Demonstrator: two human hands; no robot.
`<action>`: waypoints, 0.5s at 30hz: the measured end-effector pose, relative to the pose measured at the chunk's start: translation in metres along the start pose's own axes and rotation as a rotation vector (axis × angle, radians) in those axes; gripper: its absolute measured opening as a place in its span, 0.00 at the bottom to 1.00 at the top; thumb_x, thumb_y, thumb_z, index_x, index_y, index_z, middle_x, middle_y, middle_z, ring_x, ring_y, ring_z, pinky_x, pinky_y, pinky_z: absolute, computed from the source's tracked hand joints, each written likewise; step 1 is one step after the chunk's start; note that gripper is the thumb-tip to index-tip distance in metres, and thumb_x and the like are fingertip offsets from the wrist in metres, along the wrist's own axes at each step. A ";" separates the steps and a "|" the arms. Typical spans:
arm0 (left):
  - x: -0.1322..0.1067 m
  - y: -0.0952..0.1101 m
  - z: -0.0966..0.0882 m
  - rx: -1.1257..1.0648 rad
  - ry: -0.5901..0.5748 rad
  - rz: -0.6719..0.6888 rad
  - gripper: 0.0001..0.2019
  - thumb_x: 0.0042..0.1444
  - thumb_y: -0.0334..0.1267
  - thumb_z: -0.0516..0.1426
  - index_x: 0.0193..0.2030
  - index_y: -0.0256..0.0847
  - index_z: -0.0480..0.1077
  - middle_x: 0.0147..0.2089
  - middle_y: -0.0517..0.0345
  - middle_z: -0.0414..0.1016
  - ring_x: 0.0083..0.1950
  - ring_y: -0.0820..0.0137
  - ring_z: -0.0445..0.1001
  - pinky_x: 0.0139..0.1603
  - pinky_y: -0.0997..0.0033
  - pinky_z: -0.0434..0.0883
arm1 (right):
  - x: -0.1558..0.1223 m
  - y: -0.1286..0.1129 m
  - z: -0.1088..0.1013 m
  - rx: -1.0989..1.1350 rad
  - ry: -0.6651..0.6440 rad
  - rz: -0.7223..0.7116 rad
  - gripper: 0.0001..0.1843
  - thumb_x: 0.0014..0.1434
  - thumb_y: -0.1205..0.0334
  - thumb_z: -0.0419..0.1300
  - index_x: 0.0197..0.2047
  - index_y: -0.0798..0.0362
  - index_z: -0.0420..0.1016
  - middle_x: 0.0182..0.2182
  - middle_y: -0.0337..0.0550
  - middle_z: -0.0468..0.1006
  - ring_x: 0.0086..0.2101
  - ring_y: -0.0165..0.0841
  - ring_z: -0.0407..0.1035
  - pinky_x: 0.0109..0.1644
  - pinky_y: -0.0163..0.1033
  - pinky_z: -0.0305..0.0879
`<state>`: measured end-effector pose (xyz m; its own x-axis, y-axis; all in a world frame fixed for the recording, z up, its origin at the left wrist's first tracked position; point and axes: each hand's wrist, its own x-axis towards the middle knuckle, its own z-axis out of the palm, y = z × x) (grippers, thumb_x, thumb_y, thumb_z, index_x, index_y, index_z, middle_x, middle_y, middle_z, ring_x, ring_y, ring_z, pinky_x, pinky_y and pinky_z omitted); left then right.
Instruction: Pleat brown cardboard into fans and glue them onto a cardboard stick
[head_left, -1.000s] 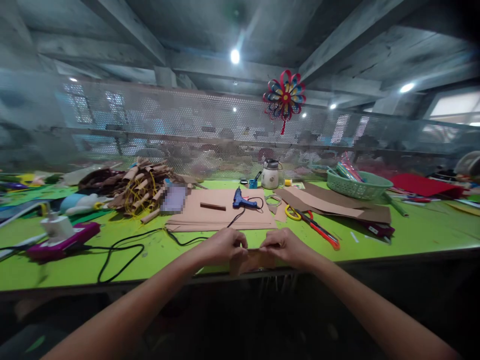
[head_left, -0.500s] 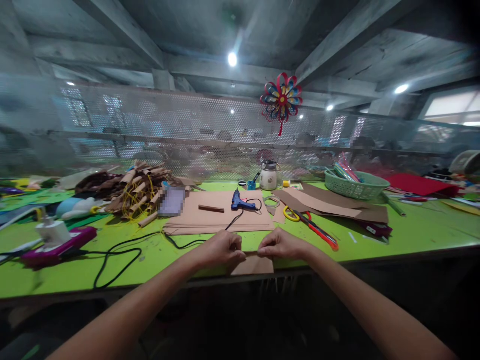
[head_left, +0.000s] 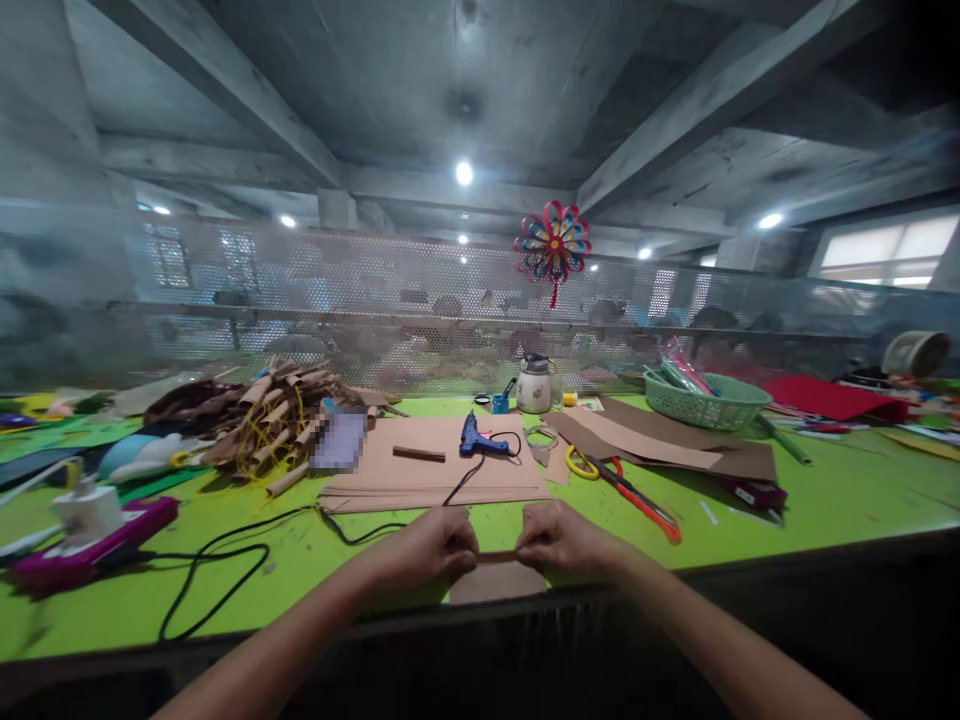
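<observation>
At the table's front edge lies a small piece of brown paper (head_left: 496, 582), its far edge turned up into a narrow roll or fold. My left hand (head_left: 442, 545) is closed on the left end of that edge, fingers curled. On the other end my right hand (head_left: 551, 538) pinches the same edge. Beyond the hands, a blue glue gun (head_left: 480, 437) rests on a stack of brown paper sheets (head_left: 420, 490). A thin dark brown paper roll (head_left: 418, 454) lies to its left on the same stack.
Scissors with yellow handles (head_left: 581, 462) and a red-handled tool (head_left: 649, 510) lie to the right. A black cable (head_left: 210, 550) loops from the purple power strip (head_left: 97, 545) at left. Rolled paper pieces (head_left: 270, 430) are heaped behind. A green basket (head_left: 705, 402) stands back right.
The camera view has tilted up, so the table sits lower in the picture. Both hands keep hold of the paper's far edge, and its turned-up fold shows more clearly between them.
</observation>
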<state>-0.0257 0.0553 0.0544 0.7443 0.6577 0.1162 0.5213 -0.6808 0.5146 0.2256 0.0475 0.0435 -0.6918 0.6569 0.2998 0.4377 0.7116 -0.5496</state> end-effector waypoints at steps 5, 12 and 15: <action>-0.003 -0.002 0.006 0.074 0.053 -0.047 0.06 0.52 0.34 0.54 0.34 0.39 0.72 0.31 0.60 0.70 0.31 0.73 0.64 0.30 0.77 0.58 | 0.002 0.006 0.005 0.010 0.015 0.030 0.04 0.52 0.67 0.63 0.30 0.57 0.80 0.23 0.39 0.71 0.29 0.28 0.65 0.32 0.31 0.58; 0.003 0.010 -0.014 0.201 0.125 0.040 0.06 0.51 0.27 0.53 0.31 0.38 0.70 0.34 0.58 0.69 0.35 0.72 0.66 0.33 0.76 0.61 | 0.010 -0.006 -0.007 -0.129 0.140 -0.083 0.07 0.52 0.73 0.60 0.29 0.56 0.79 0.26 0.41 0.72 0.29 0.29 0.66 0.31 0.31 0.60; 0.004 0.024 -0.030 0.441 0.301 0.155 0.08 0.56 0.26 0.51 0.31 0.37 0.69 0.35 0.54 0.66 0.36 0.70 0.64 0.35 0.72 0.62 | 0.012 -0.022 -0.022 -0.349 0.318 -0.189 0.10 0.57 0.73 0.55 0.33 0.55 0.78 0.29 0.44 0.71 0.33 0.32 0.65 0.34 0.35 0.60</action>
<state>-0.0226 0.0510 0.0927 0.7073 0.5585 0.4334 0.5891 -0.8046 0.0754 0.2202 0.0451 0.0763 -0.5917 0.5133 0.6215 0.5254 0.8304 -0.1856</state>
